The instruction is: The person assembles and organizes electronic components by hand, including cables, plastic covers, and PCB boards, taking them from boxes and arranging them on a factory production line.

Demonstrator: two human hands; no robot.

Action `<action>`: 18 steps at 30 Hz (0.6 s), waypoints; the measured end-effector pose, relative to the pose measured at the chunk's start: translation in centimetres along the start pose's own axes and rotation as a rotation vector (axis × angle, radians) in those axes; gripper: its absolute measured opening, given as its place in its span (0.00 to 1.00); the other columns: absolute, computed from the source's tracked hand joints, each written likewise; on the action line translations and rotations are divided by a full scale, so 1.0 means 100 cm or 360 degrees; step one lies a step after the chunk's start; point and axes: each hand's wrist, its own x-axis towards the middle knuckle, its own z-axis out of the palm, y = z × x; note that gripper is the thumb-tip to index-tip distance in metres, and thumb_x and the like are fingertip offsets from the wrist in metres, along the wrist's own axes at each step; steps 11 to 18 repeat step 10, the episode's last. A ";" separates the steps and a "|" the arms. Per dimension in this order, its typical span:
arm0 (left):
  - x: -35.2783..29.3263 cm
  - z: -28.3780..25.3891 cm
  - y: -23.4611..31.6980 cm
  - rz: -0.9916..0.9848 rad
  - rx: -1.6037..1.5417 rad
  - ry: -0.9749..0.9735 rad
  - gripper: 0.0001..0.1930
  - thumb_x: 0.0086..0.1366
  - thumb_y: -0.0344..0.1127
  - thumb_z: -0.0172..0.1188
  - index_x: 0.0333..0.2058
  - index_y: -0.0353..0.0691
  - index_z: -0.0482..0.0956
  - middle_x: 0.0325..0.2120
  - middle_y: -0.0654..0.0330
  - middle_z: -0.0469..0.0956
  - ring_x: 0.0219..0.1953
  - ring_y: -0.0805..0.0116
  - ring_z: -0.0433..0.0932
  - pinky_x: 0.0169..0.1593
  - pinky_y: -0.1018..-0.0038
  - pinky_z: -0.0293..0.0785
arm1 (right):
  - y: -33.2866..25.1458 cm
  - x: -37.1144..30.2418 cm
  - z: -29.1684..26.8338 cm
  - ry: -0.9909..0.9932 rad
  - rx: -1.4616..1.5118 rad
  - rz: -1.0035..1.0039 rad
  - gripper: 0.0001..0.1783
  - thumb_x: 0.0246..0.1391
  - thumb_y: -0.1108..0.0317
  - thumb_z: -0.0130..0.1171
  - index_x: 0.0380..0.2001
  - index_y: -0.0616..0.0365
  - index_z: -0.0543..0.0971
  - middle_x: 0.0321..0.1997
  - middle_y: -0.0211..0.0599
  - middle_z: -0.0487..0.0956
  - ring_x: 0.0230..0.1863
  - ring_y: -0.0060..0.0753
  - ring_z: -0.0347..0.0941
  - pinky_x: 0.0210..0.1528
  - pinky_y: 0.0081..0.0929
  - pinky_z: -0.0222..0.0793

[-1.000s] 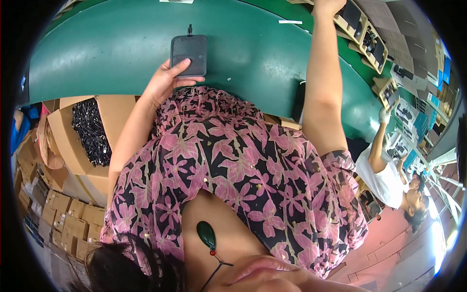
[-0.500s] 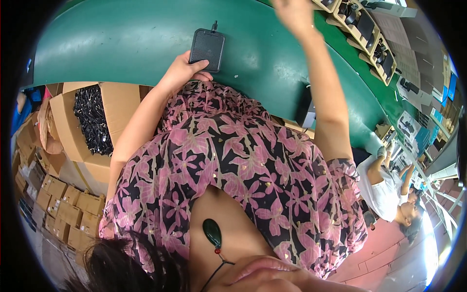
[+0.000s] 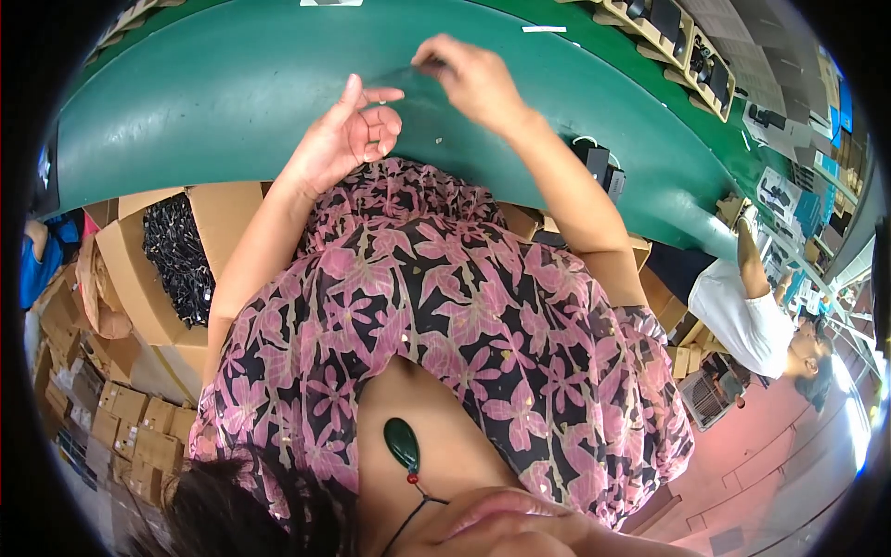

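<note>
Over the green work surface (image 3: 232,93), my left hand (image 3: 348,135) is palm up and holds nothing, its thumb and index finger stretched out and the other fingers loosely bent. To its right and a little farther off, my right hand (image 3: 478,85) has its fingers curled together. A dark, blurred bit shows at these fingertips, too smeared to name. The two hands are apart, with a short gap between them. Near my right forearm, a small dark box-like thing (image 3: 599,165) with a white loop of cord stands on the surface.
Tan trays (image 3: 691,65) with black devices line the far right edge. A white strip (image 3: 544,30) lies near the far side. At the left, an open carton (image 3: 227,232) holds many black cables (image 3: 176,255). Another person (image 3: 742,316) in a white shirt works at the right.
The flat black mesh-faced device that my left hand held is out of sight, and that hand has opened. My right hand has come back from the far edge, nearer and leftward.
</note>
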 end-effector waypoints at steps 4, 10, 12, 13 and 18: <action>-0.005 0.004 -0.003 0.0190 0.0348 0.0263 0.22 0.63 0.51 0.39 0.42 0.38 0.65 0.27 0.61 0.71 0.25 0.76 0.69 0.27 0.83 0.65 | 0.018 0.044 -0.026 0.0245 0.0316 0.0668 0.09 0.47 0.68 0.53 0.34 0.59 0.72 0.36 0.42 0.75 0.39 0.34 0.71 0.42 0.27 0.66; -0.020 -0.014 -0.030 0.0174 0.0437 0.0618 0.23 0.62 0.50 0.42 0.46 0.37 0.62 0.30 0.61 0.71 0.28 0.76 0.69 0.28 0.82 0.65 | 0.066 0.126 -0.044 0.0668 0.0742 0.0848 0.12 0.49 0.64 0.52 0.33 0.61 0.76 0.33 0.42 0.77 0.34 0.36 0.73 0.40 0.26 0.65; -0.020 -0.014 -0.030 0.0174 0.0437 0.0618 0.23 0.62 0.50 0.42 0.46 0.37 0.62 0.30 0.61 0.71 0.28 0.76 0.69 0.28 0.82 0.65 | 0.066 0.126 -0.044 0.0668 0.0742 0.0848 0.12 0.49 0.64 0.52 0.33 0.61 0.76 0.33 0.42 0.77 0.34 0.36 0.73 0.40 0.26 0.65; -0.020 -0.014 -0.030 0.0174 0.0437 0.0618 0.23 0.62 0.50 0.42 0.46 0.37 0.62 0.30 0.61 0.71 0.28 0.76 0.69 0.28 0.82 0.65 | 0.066 0.126 -0.044 0.0668 0.0742 0.0848 0.12 0.49 0.64 0.52 0.33 0.61 0.76 0.33 0.42 0.77 0.34 0.36 0.73 0.40 0.26 0.65; -0.020 -0.014 -0.030 0.0174 0.0437 0.0618 0.23 0.62 0.50 0.42 0.46 0.37 0.62 0.30 0.61 0.71 0.28 0.76 0.69 0.28 0.82 0.65 | 0.066 0.126 -0.044 0.0668 0.0742 0.0848 0.12 0.49 0.64 0.52 0.33 0.61 0.76 0.33 0.42 0.77 0.34 0.36 0.73 0.40 0.26 0.65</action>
